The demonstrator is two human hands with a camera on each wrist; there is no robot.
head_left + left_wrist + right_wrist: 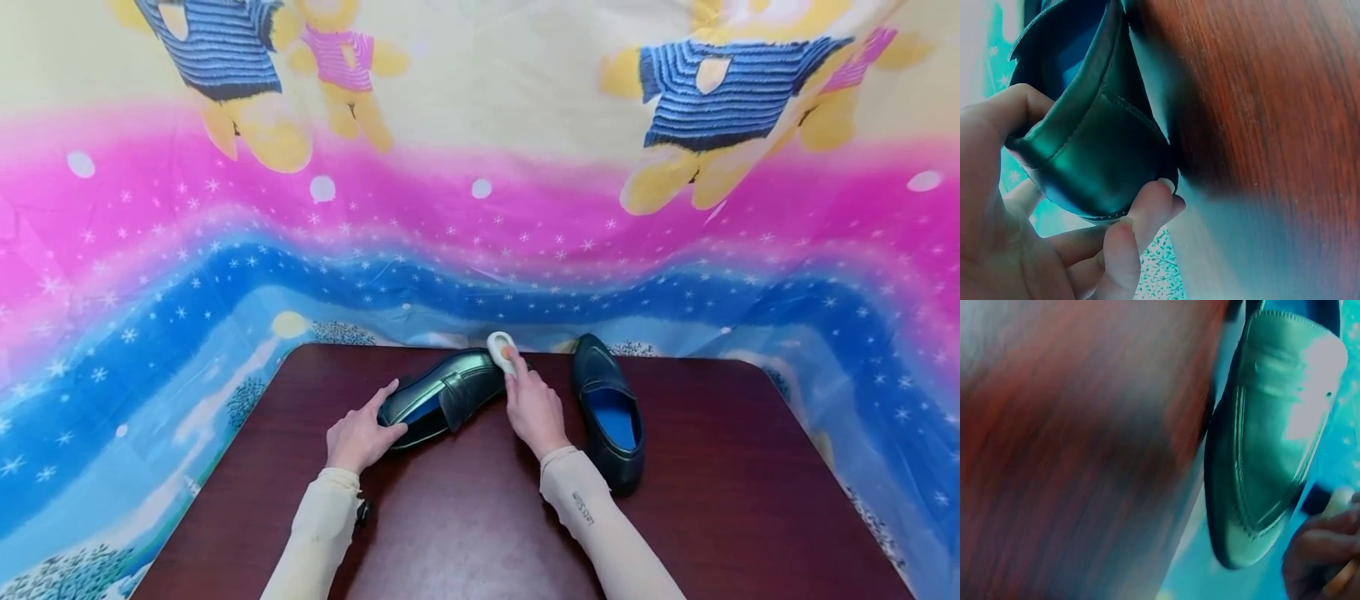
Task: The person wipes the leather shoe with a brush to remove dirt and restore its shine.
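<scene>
A glossy dark loafer (471, 385) lies slantwise near the table's far edge, its blue insole showing. My left hand (363, 433) grips it by the heel. In the left wrist view, one digit hooks over the collar while other fingers (1147, 206) press against the heel and sole edge. Beside the toe, my right hand (536, 408) holds a small white oval tool (498, 346). The right wrist view catches a dark part (1316, 499) of that tool close to the side of the loafer's toe (1244, 540); whether they touch, I cannot tell.
A second dark loafer (609, 417) with a blue insole stands on the table just right of my right hand. Beneath everything is a reddish-brown wooden table (450, 533) with rounded far corners. A patterned cloth (480, 233) with bears hangs behind it.
</scene>
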